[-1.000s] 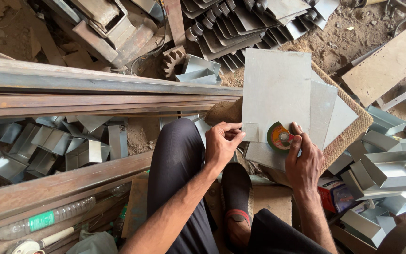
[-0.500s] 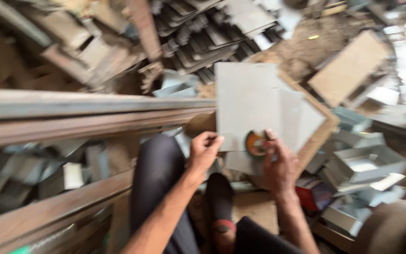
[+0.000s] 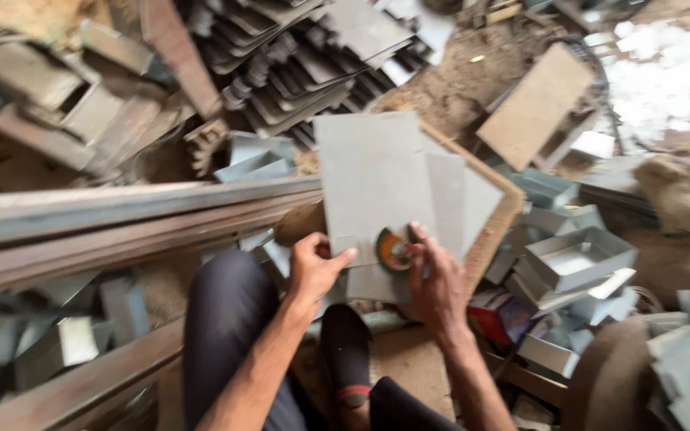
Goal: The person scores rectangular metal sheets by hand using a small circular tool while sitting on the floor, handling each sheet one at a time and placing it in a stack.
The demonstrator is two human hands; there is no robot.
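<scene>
Metal sheet (image 3: 373, 179) on board (image 3: 495, 231), scrap-strewn, blurry floor (image 3: 473, 80).

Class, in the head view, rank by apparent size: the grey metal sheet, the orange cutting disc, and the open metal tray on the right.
1. grey metal sheet
2. open metal tray
3. orange cutting disc, partly hidden

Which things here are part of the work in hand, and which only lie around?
In use: left hand, right hand, grey metal sheet, round orange disc.
Lying about: folded metal trays, rusty beams, wooden board.
</scene>
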